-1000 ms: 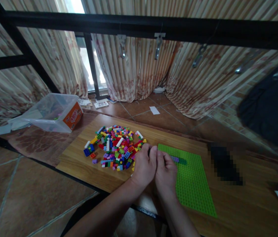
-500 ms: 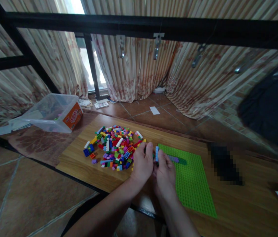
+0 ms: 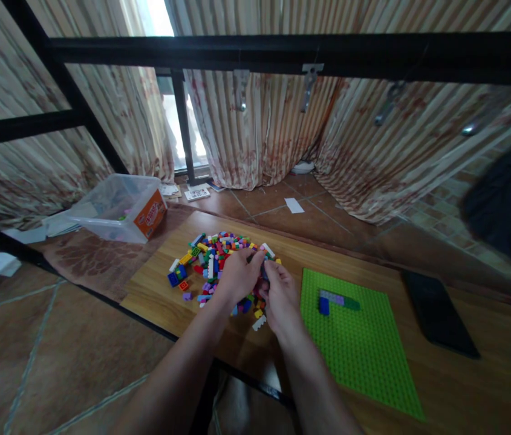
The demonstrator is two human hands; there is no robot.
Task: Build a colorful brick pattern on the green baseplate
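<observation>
My left hand is closed at the right side of a pile of mixed toy building bricks. Close against it, my right hand is closed too, fingertips meeting the left ones. Something small and dark shows between the fingers, too hidden to name. To the right lies a green studded baseplate. On its upper left part sit a grey and purple strip of bricks, a dark green piece and a blue brick. A white brick lies just below the hands.
A clear plastic box with an orange label stands at the back left. A black flat phone-like slab lies right of the baseplate on the wooden tabletop. A black metal bar crosses above, before striped curtains.
Both hands have moved left from the baseplate's edge to the pile, still close together. The light blue brick seen between them before is not visible now. The view has turned slightly right.
</observation>
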